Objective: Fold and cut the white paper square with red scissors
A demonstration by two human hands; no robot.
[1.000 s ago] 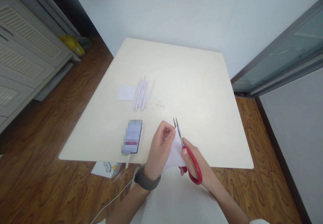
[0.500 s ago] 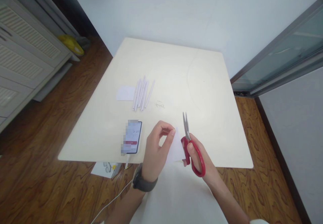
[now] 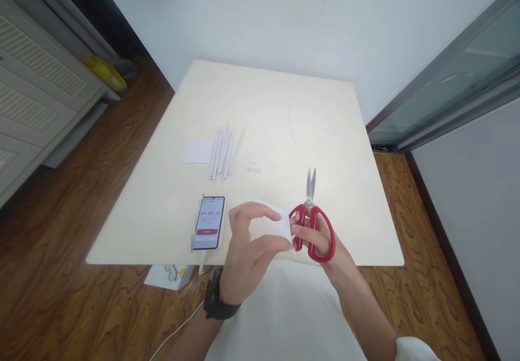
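A small piece of white paper (image 3: 280, 227) is held up over the table's front edge between my two hands. My left hand (image 3: 247, 252), with a dark watch at its wrist, curves around it: the index fingertip lies on the sheet and the thumb is at its lower corner. In my right hand (image 3: 320, 239) are scissors (image 3: 312, 204) with red handles, their blades pointing away from me and slightly apart. The fingertips of that hand also touch the paper's right edge. Farther back, several thin white paper sticks (image 3: 222, 152) lie side by side.
Left of the sticks lies another white paper piece (image 3: 197, 151). A phone (image 3: 209, 223) showing a timer rests near the front left, with a white cable (image 3: 179, 328) hanging down. Small thin scraps (image 3: 253, 167) are on the pale table (image 3: 325, 106). A box (image 3: 168, 276) is below the front edge.
The paper has been turned, and my left thumb and index finger have moved from its top corner to spread around it. The scissors have shifted right and away, now closer to upright.
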